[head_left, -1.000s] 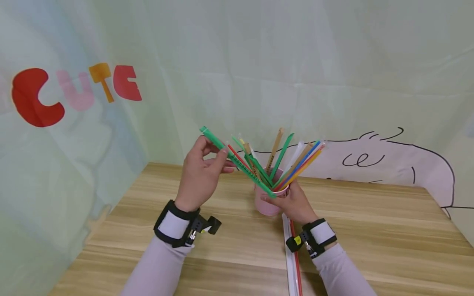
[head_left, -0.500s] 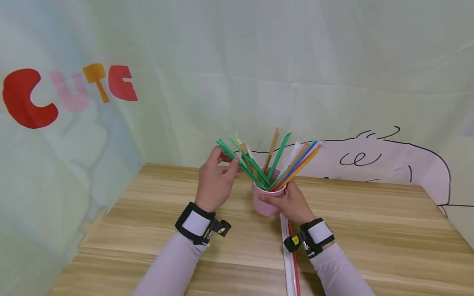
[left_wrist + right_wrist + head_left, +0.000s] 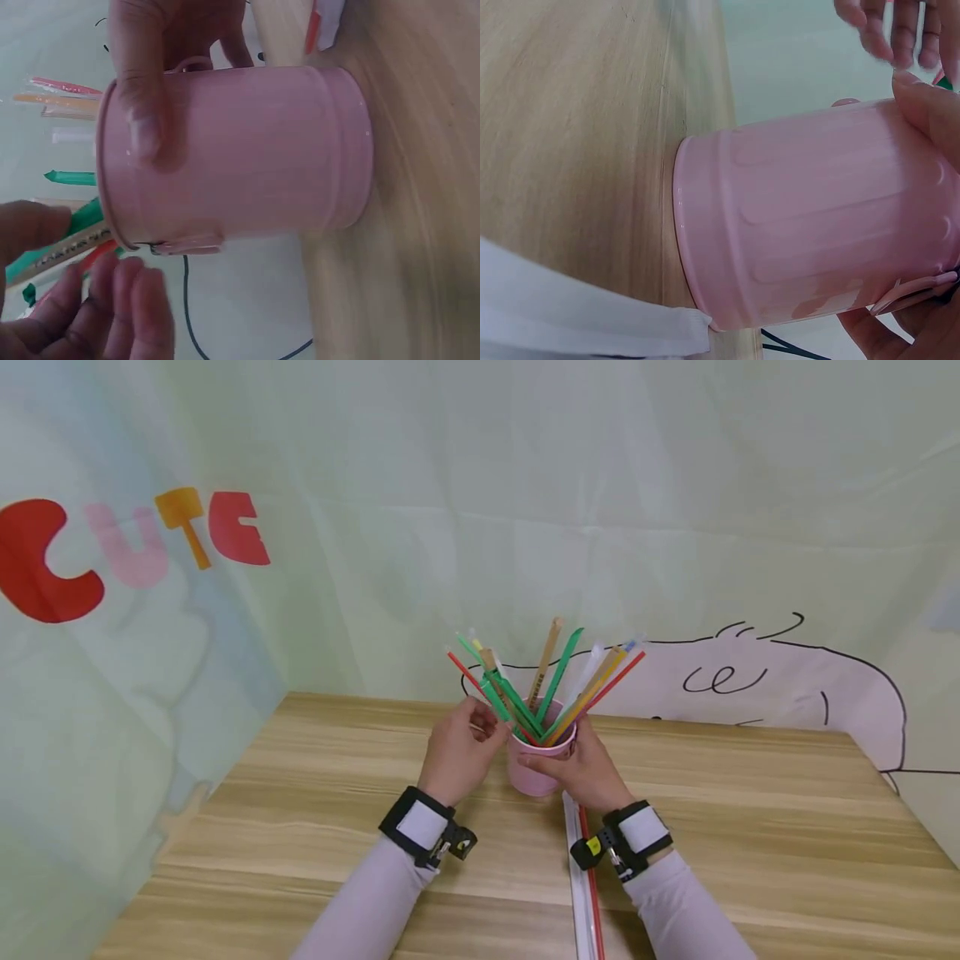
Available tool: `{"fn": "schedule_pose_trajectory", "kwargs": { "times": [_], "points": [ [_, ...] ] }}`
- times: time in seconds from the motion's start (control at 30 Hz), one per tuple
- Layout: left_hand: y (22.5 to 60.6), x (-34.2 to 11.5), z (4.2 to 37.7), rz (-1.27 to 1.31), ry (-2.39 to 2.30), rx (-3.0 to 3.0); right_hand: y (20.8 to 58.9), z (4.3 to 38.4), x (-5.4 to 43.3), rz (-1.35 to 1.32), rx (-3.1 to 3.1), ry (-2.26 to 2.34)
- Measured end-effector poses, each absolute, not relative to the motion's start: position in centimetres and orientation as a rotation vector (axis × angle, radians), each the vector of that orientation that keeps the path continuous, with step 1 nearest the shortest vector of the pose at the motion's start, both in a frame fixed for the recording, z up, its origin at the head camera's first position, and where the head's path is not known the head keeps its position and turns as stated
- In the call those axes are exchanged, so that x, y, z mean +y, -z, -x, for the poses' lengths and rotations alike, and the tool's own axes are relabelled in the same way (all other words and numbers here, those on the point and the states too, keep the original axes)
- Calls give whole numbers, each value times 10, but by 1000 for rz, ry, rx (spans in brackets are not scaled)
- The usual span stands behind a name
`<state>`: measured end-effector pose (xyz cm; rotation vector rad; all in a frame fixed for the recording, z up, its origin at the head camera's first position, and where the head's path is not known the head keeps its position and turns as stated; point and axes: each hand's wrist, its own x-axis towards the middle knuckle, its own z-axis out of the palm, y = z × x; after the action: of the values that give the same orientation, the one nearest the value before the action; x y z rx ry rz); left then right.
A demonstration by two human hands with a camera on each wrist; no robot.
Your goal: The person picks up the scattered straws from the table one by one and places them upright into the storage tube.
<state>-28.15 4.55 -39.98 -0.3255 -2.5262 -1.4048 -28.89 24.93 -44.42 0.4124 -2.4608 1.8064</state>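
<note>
A small pink metal bucket (image 3: pixel 532 774) stands on the wooden table, full of wrapped straws (image 3: pixel 549 672) in green, brown, white, red and yellow. My right hand (image 3: pixel 583 770) grips the bucket from its right side, its thumb across the front below the rim. At the left rim, my left hand (image 3: pixel 459 753) is beside a thick green straw (image 3: pixel 493 696) leaning out of the bucket. In the left wrist view the left thumb (image 3: pixel 34 225) overlaps this straw, and the loosely bent fingers (image 3: pixel 112 300) stand apart from the thumb, a printed brown straw (image 3: pixel 71 246) showing between.
Long white and red straws (image 3: pixel 583 881) lie on the table (image 3: pixel 750 843) in front of the bucket, near my right wrist. Behind the table hangs a pale printed cloth (image 3: pixel 480 518). Each wrist wears a strapped camera.
My left hand has moved right and down with the thick green straw, which now sits lower among the others, its fingers loosened. The straws on the right have shifted. The right hand keeps its grip.
</note>
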Motion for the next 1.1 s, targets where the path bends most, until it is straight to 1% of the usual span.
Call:
{"fn": "schedule_pose_trajectory", "kwargs": {
  "times": [0.27, 0.6, 0.83, 1.1],
  "points": [
    [414, 41, 285, 355, 1496, -2593, 445, 290, 250, -425, -2461, -1801],
    [430, 43, 295, 606, 1647, -2661, 445, 288, 251, -491, -2439, -1809],
    [435, 54, 307, 643, 1775, -2644, 447, 290, 253, -487, -2426, -1800],
    [438, 72, 314, 807, 1949, -2470, 448, 291, 254, -465, -2446, -1714]
  ]
}}
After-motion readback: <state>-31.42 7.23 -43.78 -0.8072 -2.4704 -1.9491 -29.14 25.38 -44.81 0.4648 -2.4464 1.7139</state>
